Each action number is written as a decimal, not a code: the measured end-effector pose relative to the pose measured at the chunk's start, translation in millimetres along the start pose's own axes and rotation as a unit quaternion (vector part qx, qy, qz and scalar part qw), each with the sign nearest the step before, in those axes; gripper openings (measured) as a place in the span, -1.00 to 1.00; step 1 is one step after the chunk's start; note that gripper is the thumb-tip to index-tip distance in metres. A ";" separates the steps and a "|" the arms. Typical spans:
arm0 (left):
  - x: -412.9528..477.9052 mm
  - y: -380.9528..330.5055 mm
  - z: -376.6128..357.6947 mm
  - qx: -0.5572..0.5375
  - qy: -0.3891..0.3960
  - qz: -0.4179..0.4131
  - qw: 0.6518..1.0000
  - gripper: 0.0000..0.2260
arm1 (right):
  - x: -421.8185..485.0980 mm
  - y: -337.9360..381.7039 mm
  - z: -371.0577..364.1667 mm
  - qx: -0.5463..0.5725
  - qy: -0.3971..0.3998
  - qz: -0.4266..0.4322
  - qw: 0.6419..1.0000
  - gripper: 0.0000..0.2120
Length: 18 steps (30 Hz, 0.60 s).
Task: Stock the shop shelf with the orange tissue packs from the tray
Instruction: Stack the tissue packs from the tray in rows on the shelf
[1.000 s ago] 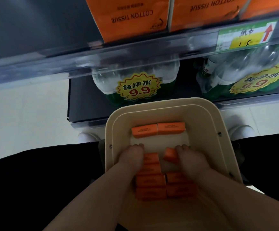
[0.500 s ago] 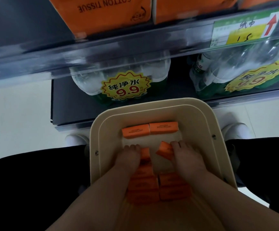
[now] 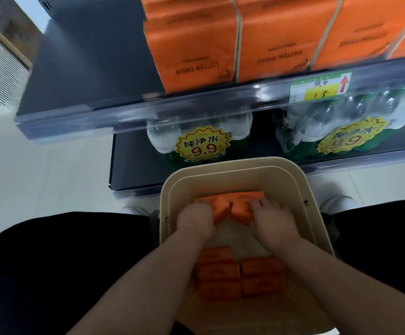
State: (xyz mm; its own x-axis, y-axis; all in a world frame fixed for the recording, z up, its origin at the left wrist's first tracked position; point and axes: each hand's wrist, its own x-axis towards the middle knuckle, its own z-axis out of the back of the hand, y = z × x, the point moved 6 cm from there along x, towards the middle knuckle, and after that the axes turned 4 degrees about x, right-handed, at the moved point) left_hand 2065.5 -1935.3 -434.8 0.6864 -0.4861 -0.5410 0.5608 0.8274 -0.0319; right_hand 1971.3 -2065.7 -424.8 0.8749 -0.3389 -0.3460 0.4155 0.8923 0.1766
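Fingers of the left hand (image 3: 196,220) and right hand (image 3: 272,220) are each gripping one tilted small orange tissue pack (image 3: 221,210), corners meeting, inside the beige plastic tray (image 3: 315,228) with free floor beneath.

Dim, soft light; motion blur smears the shelf edge (image 3: 196,105), wide-angle bending at the borders.

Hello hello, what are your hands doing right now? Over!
Left hand gripping one orange pack. Right hand gripping another pack. Both still inside the tray. More packs waiting; shelf space open on the left.
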 end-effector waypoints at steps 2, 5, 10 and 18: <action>-18.1 3.1 20.1 -0.014 -0.042 0.018 0.999 -0.66 | -9.1 5.3 22.4 -0.010 -0.023 0.010 1.000 -0.71; -45.2 6.7 49.7 -0.018 -0.090 0.028 0.995 -0.63 | -24.8 12.5 60.1 -0.010 -0.058 0.026 0.998 -0.67; -96.2 11.5 115.9 -0.063 -0.213 0.010 0.975 -0.73 | -58.6 24.5 131.2 -0.006 -0.169 0.057 0.984 -0.64; -173.7 30.5 234.5 -0.159 -0.418 0.000 0.894 -0.76 | -99.0 52.7 264.2 0.020 -0.396 0.108 0.911 -0.67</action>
State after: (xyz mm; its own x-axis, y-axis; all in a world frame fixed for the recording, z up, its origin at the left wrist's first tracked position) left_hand 2071.9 -1891.6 -144.7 0.8668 -0.4170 0.2733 0.4926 0.8009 -0.3404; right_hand 1972.3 -2063.9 -137.9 0.8356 -0.2800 0.4726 0.2074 0.9575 0.2005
